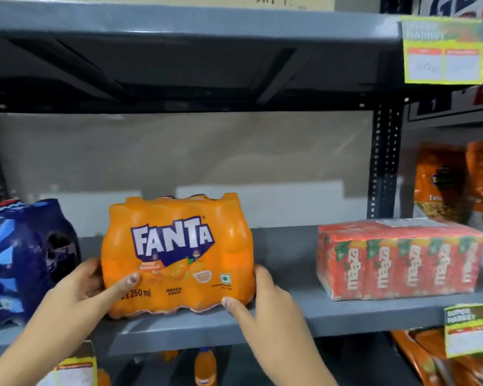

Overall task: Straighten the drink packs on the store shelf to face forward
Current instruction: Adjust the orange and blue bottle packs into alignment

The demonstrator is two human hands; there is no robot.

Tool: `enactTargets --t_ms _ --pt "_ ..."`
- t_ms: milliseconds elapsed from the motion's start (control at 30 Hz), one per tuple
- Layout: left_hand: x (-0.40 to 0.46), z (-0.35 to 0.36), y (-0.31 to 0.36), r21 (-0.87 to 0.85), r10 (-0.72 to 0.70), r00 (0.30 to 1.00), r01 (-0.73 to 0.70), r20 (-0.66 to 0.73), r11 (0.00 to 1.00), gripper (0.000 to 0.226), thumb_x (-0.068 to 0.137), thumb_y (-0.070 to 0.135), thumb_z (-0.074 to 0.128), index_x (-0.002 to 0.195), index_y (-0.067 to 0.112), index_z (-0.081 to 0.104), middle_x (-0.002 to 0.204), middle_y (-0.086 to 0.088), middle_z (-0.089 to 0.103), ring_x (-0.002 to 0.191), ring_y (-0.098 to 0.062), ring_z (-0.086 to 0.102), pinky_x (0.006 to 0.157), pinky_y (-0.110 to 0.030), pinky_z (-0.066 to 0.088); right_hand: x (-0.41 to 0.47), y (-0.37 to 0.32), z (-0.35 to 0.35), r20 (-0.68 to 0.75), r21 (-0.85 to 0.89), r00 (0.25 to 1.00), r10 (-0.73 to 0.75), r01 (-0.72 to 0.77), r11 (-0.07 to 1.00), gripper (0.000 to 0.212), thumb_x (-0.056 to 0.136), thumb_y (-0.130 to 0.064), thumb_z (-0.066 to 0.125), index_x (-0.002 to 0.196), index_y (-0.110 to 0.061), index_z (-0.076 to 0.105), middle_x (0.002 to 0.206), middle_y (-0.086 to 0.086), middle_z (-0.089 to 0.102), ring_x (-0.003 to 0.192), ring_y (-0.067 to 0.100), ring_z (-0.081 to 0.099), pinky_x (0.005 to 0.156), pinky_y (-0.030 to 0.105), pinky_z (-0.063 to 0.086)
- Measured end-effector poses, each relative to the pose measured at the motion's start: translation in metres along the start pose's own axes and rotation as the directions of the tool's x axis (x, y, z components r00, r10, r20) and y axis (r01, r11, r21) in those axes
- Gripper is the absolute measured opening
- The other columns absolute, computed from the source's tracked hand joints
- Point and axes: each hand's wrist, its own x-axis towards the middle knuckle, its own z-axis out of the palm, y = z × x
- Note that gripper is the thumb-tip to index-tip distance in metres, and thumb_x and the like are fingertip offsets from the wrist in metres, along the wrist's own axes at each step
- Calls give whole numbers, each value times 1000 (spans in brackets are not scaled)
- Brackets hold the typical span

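The orange Fanta pack point(177, 256) sits at the front edge of the grey shelf point(346, 313), clasped between the person's two hands, its printed face turned almost square to the aisle. The left hand point(87, 285) wraps the pack's near-left corner, fingers behind the side and thumb lying across the front film; the right hand point(265, 296) cups the lower right corner, thumb pressed at the bottom edge. Both are closed on the pack, not gripping hard from the look of it.

I'd judge this a fairly heavy bundle: several small filled bottles under shrink film. The film looks glossy and slick, and it gives, so pinching the wrap alone would likely slip or stretch. The firm places are where the hands are now, low on the sides against the bottle bodies; sliding or pivoting it on the shelf should be easier than lifting.

Just beyond the left hand stands a dark blue pack point(20, 260), close by. Well off past the right hand lies a red Maaza carton pack point(396, 260), its lettering running sideways.
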Motion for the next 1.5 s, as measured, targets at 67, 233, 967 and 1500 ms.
enactTargets --t_ms 67,233,967,1500 --pt "-6 11 9 -17 20 999 -20 30 1000 77 35 84 72 94 36 62 85 25 76 82 -13 76 77 -45 60 -4 9 -9 -26 -17 1000 11 -11 1000 48 92 -54 55 131 -34 35 125 -7 61 114 19 57 91 34 49" --pt "-20 48 28 18 91 993 -93 80 996 46 64 63 68 98 33 60 80 14 77 73 -1 72 65 -23 55 -10 34 -31 -74 -87 997 25 -31 996 50 95 -52 52 135 -28 34 122 -4 62 110 18 59 85 32 50" --pt "-38 -30 7 -126 389 830 -470 -399 874 57 85 18 71 139 20 52 141 7 58 130 -7 53 109 -29 41 -18 45 -28 -208 131 971 118 -92 987 74 66 -57 79 132 -34 53 125 7 68 111 37 64 84 26 48" --pt "65 -212 -118 -185 44 999 -40 17 982 90 45 49 91 127 31 56 119 13 73 106 -8 70 85 -32 54 -3 -153 149 25 -14 974 -224 225 974 98 82 -79 38 155 -36 -12 150 -19 48 143 17 37 114 30 31"
